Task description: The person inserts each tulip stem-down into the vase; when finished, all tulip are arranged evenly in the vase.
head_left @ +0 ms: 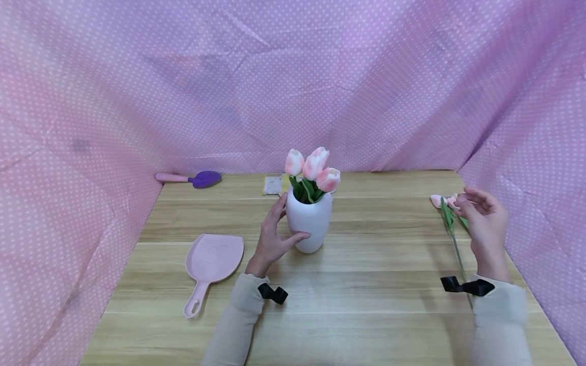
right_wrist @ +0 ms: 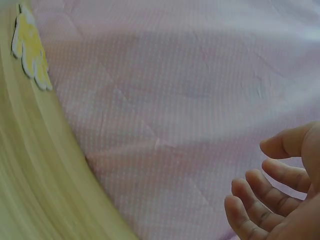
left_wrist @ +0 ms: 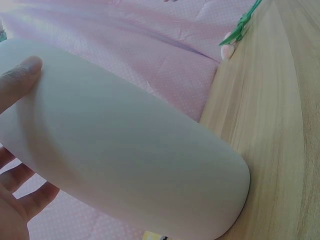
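Note:
A white vase (head_left: 309, 226) stands upright on the wooden table, with several pink-and-white tulips (head_left: 315, 165) in its mouth. My left hand (head_left: 273, 239) holds it from the left side, the thumb across the front and the fingers round the far side. In the left wrist view the white wall of the vase (left_wrist: 135, 140) fills much of the picture, its base at the tabletop. Far to the right, my right hand (head_left: 489, 229) is raised with loosely bent fingers and nothing in them. Beside and partly behind it lie long-stemmed tulips (head_left: 447, 218), partly hidden by the hand and sleeve.
A pink dustpan (head_left: 215, 256) lies to the left of my left hand. At the back left edge is a purple trowel (head_left: 206, 179) with a pink handle. Behind the vase lies a flat yellow-and-white piece (head_left: 273, 185). Pink dotted cloth (head_left: 293, 86) hangs around the table.

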`<action>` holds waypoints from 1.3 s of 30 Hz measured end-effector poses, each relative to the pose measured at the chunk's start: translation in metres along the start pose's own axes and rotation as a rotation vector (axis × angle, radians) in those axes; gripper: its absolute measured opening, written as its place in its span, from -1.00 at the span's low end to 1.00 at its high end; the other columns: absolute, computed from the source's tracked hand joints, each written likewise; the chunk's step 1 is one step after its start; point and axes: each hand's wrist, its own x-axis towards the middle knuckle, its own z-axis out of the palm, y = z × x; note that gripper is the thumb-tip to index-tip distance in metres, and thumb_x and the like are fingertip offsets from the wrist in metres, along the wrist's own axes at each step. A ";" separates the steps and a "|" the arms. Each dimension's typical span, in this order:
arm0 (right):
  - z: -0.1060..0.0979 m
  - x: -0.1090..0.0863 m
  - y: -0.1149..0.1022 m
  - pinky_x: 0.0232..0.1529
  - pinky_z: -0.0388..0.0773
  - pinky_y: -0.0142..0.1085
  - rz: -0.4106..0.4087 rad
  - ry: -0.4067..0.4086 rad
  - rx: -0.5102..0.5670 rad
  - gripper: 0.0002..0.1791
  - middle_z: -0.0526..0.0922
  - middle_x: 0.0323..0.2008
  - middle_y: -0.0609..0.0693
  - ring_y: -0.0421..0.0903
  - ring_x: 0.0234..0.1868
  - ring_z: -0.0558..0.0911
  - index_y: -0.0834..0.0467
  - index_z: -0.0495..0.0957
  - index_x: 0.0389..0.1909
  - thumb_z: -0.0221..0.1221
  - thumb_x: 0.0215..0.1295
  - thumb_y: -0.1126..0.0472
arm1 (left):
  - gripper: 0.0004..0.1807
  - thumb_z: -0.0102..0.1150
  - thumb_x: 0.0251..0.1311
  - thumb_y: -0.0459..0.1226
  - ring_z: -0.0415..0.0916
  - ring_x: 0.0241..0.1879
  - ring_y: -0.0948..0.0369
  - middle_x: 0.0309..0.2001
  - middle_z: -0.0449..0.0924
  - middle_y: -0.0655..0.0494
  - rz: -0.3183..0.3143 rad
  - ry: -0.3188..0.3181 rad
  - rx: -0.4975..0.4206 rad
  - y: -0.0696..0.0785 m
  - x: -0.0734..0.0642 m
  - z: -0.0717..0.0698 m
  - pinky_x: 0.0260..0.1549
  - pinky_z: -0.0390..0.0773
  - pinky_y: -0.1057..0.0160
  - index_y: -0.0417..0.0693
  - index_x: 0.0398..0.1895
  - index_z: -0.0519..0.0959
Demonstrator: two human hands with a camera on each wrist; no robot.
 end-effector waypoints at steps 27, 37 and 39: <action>-0.086 0.023 0.056 -0.54 0.55 -0.54 0.144 -0.374 -1.066 -0.39 0.62 -0.41 -0.11 -0.50 -0.53 0.48 0.61 0.31 0.25 0.13 0.35 0.24 | 0.17 0.59 -0.21 -0.50 0.32 0.38 -0.22 0.46 0.26 -0.30 -0.001 0.003 0.002 0.002 0.000 -0.001 0.20 0.56 -0.28 -0.18 0.53 0.11; -0.088 0.026 0.059 -0.36 0.46 -0.42 0.209 -0.524 -1.286 -0.38 0.54 0.06 0.55 0.23 -0.12 0.61 0.57 0.40 0.16 0.21 0.31 0.12 | 0.16 0.58 -0.21 -0.51 0.32 0.38 -0.24 0.45 0.25 -0.31 0.007 0.006 0.004 0.001 0.000 0.000 0.21 0.55 -0.27 -0.24 0.52 0.10; -0.088 0.025 0.058 -0.37 0.43 -0.39 0.206 -0.534 -1.299 -0.42 0.54 0.03 0.55 0.23 -0.16 0.60 0.55 0.44 0.12 0.21 0.30 0.13 | 0.16 0.58 -0.22 -0.52 0.32 0.37 -0.25 0.45 0.25 -0.33 0.013 0.008 0.002 0.001 0.000 0.000 0.20 0.55 -0.29 -0.25 0.52 0.11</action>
